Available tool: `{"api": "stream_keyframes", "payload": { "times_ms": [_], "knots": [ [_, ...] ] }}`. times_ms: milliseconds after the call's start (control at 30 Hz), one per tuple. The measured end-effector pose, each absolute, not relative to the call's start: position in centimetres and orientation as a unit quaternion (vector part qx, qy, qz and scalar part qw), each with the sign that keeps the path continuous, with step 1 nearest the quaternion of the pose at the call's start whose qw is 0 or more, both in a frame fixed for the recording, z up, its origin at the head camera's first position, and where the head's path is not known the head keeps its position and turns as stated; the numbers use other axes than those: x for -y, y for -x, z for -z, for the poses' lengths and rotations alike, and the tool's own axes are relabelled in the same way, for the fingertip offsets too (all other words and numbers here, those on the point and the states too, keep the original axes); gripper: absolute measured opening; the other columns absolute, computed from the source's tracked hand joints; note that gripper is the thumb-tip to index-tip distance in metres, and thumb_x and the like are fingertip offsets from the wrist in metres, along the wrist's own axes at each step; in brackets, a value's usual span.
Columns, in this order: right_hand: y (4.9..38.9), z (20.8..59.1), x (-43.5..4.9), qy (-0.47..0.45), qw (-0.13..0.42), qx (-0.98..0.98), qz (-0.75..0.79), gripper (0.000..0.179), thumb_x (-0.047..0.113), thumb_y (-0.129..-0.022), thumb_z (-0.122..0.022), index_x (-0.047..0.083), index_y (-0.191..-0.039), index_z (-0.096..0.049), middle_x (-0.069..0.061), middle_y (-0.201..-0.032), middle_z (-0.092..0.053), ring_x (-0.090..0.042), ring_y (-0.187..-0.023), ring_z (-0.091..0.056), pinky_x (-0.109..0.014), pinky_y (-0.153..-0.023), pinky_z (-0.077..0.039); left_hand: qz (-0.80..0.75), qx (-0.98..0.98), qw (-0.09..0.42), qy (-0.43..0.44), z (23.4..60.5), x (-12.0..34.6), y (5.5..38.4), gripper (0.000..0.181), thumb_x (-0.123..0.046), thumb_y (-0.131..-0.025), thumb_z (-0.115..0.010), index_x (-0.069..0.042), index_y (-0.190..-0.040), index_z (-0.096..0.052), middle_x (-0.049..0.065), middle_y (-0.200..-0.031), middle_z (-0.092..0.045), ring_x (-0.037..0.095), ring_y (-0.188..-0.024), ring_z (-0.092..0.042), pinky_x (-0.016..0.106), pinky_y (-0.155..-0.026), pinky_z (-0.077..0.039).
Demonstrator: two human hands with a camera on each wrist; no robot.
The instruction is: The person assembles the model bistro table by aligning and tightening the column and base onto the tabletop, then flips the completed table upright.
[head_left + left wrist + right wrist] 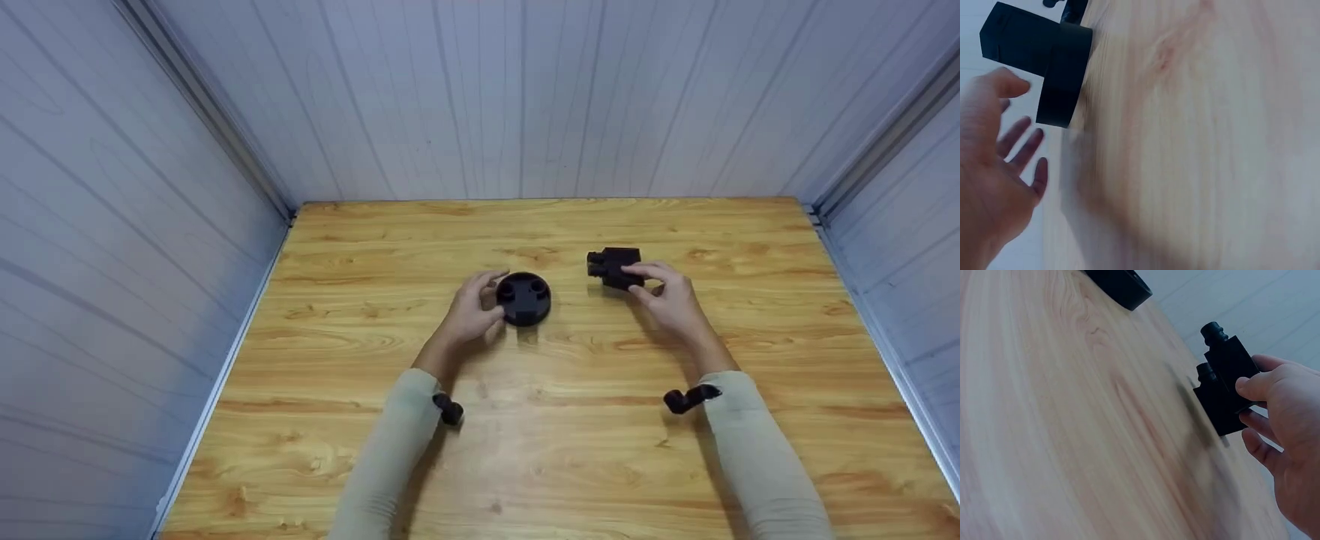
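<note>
Head: left hand (470, 311) wide beside black disc (524, 301); black block (616, 264) in right hand (673, 301)

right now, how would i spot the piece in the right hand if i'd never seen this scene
Find the wood-grain tabletop, then the right hand over it. It pinches a black boxy piece. Two ridged stubs jut from one end, unlike its neighbour, the round black piece near the left hand.

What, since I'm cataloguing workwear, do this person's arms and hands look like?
A long pale grey-green fabric sleeve covers the left arm; a matching sleeve covers the right. A small black rounded device sits near the left wrist, a similar black device near the right. The left hand and right hand are ungloved.
</note>
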State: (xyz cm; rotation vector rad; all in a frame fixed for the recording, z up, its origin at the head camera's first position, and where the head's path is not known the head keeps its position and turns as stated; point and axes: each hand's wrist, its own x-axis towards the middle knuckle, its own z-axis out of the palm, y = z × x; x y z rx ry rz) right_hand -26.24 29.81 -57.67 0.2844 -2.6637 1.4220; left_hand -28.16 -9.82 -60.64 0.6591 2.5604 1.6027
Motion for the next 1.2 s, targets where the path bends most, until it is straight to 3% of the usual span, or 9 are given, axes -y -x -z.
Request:
{"api": "stream_keyframes", "payload": {
  "times_ms": [133,333,500,733,833,1000,1200],
  "knots": [
    [26.2,57.1,-29.4,-0.106,0.087,0.874,-0.466,0.034,0.003,-0.106,-0.075,0.007,-0.14,-0.079,-0.025,-0.146,-0.071,-0.025,-0.126,-0.066,-0.008,-0.078,-0.049,-0.512,-0.829,0.016,-0.224,58.6,9.3,26.9,0.065,-0.007,-0.095,-0.076,-0.011,-0.159,-0.063,0.018,-0.157,-0.063,0.04,-0.139,-0.06,0.061,-0.116,-0.05],
    [26.2,56.5,-28.6,-0.12,0.106,0.868,-0.47,0.035,-0.001,-0.102,-0.079,0.005,-0.136,-0.081,-0.026,-0.14,-0.075,-0.014,-0.117,-0.068,-0.009,-0.076,-0.053,-0.492,-0.828,0.049,-0.264,57.6,8.6,26.3,0.053,-0.008,-0.099,-0.082,-0.013,-0.15,-0.069,0.017,-0.151,-0.067,0.037,-0.138,-0.062,0.06,-0.12,-0.05],
    [26.2,56.2,-28.1,-0.126,0.108,0.864,-0.475,0.035,-0.002,-0.101,-0.08,0.005,-0.135,-0.081,-0.025,-0.14,-0.076,-0.008,-0.114,-0.067,-0.01,-0.077,-0.054,-0.492,-0.826,0.071,-0.264,57.4,8.6,26.4,0.043,-0.003,-0.101,-0.075,-0.013,-0.142,-0.073,0.016,-0.145,-0.072,0.032,-0.131,-0.063,0.054,-0.114,-0.051],
    [26.0,55.9,-27.7,-0.135,0.111,0.859,-0.481,0.035,-0.002,-0.101,-0.08,0.007,-0.135,-0.082,-0.023,-0.139,-0.076,0.005,-0.104,-0.063,-0.009,-0.077,-0.053,-0.503,-0.824,0.077,-0.251,57.4,8.8,26.7,0.046,0.002,-0.098,-0.061,-0.013,-0.14,-0.074,0.015,-0.142,-0.074,0.032,-0.129,-0.067,0.045,-0.101,-0.045],
    [25.9,55.7,-27.4,-0.138,0.111,0.859,-0.48,0.035,-0.003,-0.1,-0.08,0.006,-0.135,-0.082,-0.023,-0.139,-0.076,0.005,-0.102,-0.062,-0.01,-0.077,-0.054,-0.501,-0.824,0.067,-0.255,57.4,8.7,26.5,0.048,0.001,-0.098,-0.066,-0.01,-0.144,-0.071,0.016,-0.149,-0.071,0.037,-0.133,-0.067,0.051,-0.107,-0.049],
    [26.0,55.3,-26.7,-0.145,0.115,0.856,-0.483,0.035,-0.004,-0.099,-0.081,0.005,-0.134,-0.082,-0.023,-0.139,-0.076,0.001,-0.11,-0.064,-0.01,-0.079,-0.053,-0.498,-0.832,0.036,-0.243,57.5,8.2,26.0,0.056,-0.012,-0.097,-0.085,-0.006,-0.148,-0.063,0.017,-0.15,-0.065,0.04,-0.131,-0.066,0.064,-0.115,-0.051],
    [26.1,54.9,-25.4,-0.169,0.119,0.859,-0.468,0.035,-0.003,-0.1,-0.081,0.007,-0.134,-0.083,-0.021,-0.138,-0.077,-0.026,-0.117,-0.071,-0.012,-0.081,-0.053,-0.497,-0.836,-0.005,-0.232,57.6,7.9,25.8,0.043,-0.015,-0.094,-0.092,-0.008,-0.127,-0.066,0.017,-0.133,-0.065,0.038,-0.122,-0.069,0.061,-0.109,-0.057]
  ]
}}
